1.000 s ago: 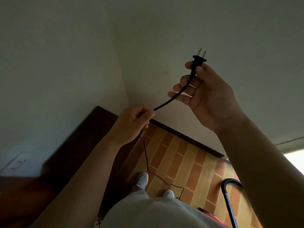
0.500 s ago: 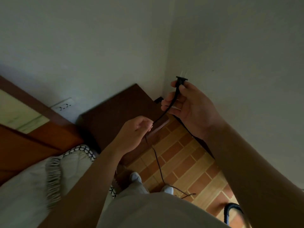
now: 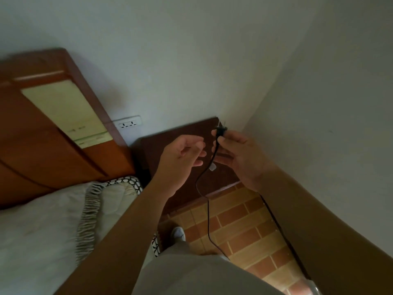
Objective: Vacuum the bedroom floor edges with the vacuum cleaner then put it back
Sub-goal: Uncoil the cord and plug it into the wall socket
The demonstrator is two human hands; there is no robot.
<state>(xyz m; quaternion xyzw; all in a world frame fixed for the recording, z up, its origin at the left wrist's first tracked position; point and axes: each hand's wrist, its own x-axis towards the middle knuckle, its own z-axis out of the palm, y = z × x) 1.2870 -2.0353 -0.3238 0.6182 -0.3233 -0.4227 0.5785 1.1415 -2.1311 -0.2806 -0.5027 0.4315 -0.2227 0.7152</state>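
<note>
The one camera is sitting on my head, looking forward and down, close over my left hand (image 3: 180, 160) and right hand (image 3: 242, 160), catching bed (image 3: 42, 222) to their left, floor (image 3: 244, 228) beneath.

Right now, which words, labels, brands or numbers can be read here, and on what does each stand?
No text can be read.
Headboard panel: small dark marks, too blurred.
Cord tag: too small to read.
Socket, plug: no lettering visible.

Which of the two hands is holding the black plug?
The right hand: its fingers pinch the plug, while the left hand beside it is loosely curled and holds nothing.
</note>
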